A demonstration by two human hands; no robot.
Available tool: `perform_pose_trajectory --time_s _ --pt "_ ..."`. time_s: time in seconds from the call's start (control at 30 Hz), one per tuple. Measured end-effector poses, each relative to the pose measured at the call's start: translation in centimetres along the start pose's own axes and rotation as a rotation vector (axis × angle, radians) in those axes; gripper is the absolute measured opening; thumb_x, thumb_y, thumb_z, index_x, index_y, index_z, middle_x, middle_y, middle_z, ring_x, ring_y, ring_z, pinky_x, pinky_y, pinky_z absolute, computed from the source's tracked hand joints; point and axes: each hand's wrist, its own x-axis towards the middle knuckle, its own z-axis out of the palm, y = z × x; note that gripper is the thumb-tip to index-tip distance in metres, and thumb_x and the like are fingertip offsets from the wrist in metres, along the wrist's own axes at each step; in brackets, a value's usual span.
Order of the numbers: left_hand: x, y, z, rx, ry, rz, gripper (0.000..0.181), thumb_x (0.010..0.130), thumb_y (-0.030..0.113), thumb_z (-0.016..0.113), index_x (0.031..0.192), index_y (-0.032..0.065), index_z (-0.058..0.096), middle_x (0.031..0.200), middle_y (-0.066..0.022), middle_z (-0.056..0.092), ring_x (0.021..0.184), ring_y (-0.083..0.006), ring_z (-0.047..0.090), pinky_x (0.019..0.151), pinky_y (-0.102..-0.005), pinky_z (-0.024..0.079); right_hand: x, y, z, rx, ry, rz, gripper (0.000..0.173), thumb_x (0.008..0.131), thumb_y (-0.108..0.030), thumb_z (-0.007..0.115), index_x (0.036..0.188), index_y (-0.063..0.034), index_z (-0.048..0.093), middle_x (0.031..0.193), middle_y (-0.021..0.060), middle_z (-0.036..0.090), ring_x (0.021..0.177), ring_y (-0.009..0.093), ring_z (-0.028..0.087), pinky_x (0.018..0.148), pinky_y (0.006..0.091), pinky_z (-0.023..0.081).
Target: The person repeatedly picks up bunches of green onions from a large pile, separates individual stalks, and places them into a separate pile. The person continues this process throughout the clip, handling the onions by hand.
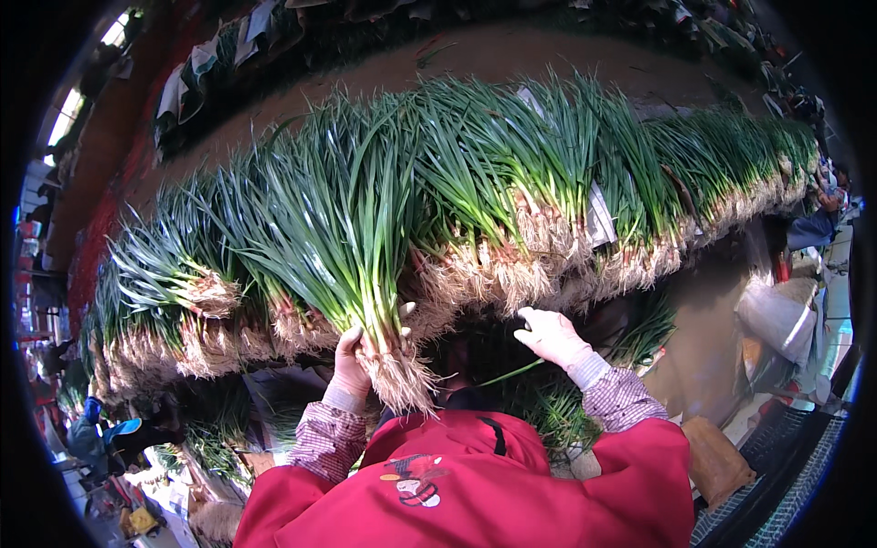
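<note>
My left hand point(355, 363) is closed around the pale lower stems of a large bunch of green leafy plants with roots point(373, 301), perhaps garlic greens. Its roots hang towards my red apron and its leaves point away from me. My right hand point(553, 335) is held to the right of that bunch, with fingers bent; a single long green leaf point(510, 375) runs from beneath it, and whether the fingers grip it I cannot tell. Just beyond the right hand lie the roots of more bunches point(517, 274). Another small bunch point(209, 293) lies on top of the row at left.
A long row of rooted bunches point(726, 164) curves across in front of me. Loose greens point(562, 411) lie below my right hand. A white sack point(777, 315) and a brown package point(716, 462) are at right. Another person point(815, 222) is at the far right edge.
</note>
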Motion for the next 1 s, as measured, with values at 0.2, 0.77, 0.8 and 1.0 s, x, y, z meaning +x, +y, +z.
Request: perform_pose_trajectory --time_s 0.2,0.77,0.8,1.0 --pt "1.6 -1.6 0.2 -0.039 -0.019 -0.008 0.08 0.075 0.028 0.066 0.14 -0.0046 0.032 0.136 -0.0238 0.046 0.113 -0.0328 0.055 0.101 -0.0472 0.043 9.4 3.0 -1.6 -0.102 0.463 0.081 0.029 0.082 -0.036 0.062 0.09 -0.0084 0.063 0.087 0.011 0.067 0.084 0.028 0.065 0.073 0.0387 0.05" --pt "3.1 -3.5 -0.1 0.207 0.111 -0.143 0.06 0.083 0.029 0.057 0.131 -0.0057 0.044 0.123 -0.0253 0.056 0.11 -0.0376 0.058 0.096 -0.0472 0.047 4.8 -9.7 1.2 2.107 0.207 0.338 0.018 0.094 -0.019 0.056 0.102 -0.0039 0.063 0.079 0.0006 0.062 0.066 0.009 0.059 0.057 0.0221 0.047" --pt "2.7 -2.8 -0.5 0.235 0.086 -0.144 0.059 0.083 0.029 0.057 0.13 -0.0052 0.045 0.123 -0.0255 0.057 0.108 -0.0373 0.058 0.095 -0.0468 0.047 4.4 -7.2 2.2 2.245 0.294 0.255 0.019 0.094 -0.019 0.055 0.101 -0.0038 0.063 0.081 0.0025 0.064 0.064 0.011 0.06 0.057 0.0225 0.048" --pt "2.8 -0.9 0.1 0.091 0.033 -0.204 0.076 0.076 0.035 0.066 0.137 0.0003 0.038 0.125 -0.0215 0.054 0.101 -0.0329 0.057 0.088 -0.0457 0.049 -2.4 1.4 2.8 0.239 -0.319 0.144 0.041 0.085 -0.042 0.06 0.099 -0.0039 0.064 0.086 0.0109 0.068 0.078 0.022 0.067 0.074 0.0379 0.052"
